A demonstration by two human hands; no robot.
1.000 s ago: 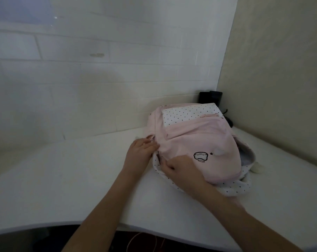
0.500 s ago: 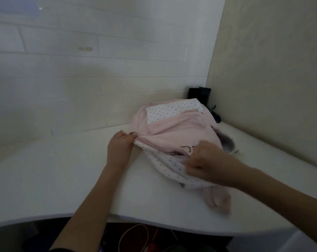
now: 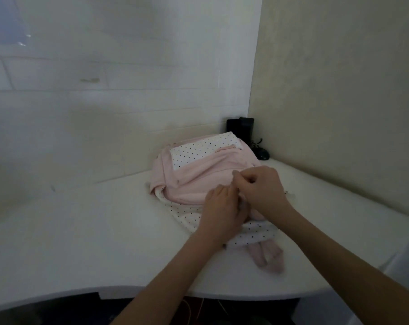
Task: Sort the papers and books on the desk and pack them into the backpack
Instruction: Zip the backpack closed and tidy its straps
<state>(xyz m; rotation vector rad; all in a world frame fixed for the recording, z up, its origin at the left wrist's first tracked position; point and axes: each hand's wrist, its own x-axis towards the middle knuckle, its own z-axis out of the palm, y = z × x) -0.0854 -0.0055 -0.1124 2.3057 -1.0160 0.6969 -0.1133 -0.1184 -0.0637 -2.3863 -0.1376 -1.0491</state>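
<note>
A pink backpack (image 3: 198, 177) with white black-dotted panels lies flat on the white desk (image 3: 93, 242), near the far right corner. Both hands meet at its right front edge. My left hand (image 3: 222, 213) presses on and grips the fabric at the edge. My right hand (image 3: 259, 187) is just beyond it, fingers pinched on something small at the bag's seam; what it pinches is hidden. A pink strap (image 3: 266, 254) trails toward me from under the dotted panel. No papers or books show.
Two black box-shaped objects (image 3: 241, 130) stand in the wall corner behind the bag, with a small dark object (image 3: 260, 154) and cable beside them. The desk's curved front edge runs below my arms. Cables show under the desk (image 3: 198, 308).
My left hand moved from the bag's left side to its right front edge. My right hand shifted up to meet it. The backpack slid and now lies flatter.
</note>
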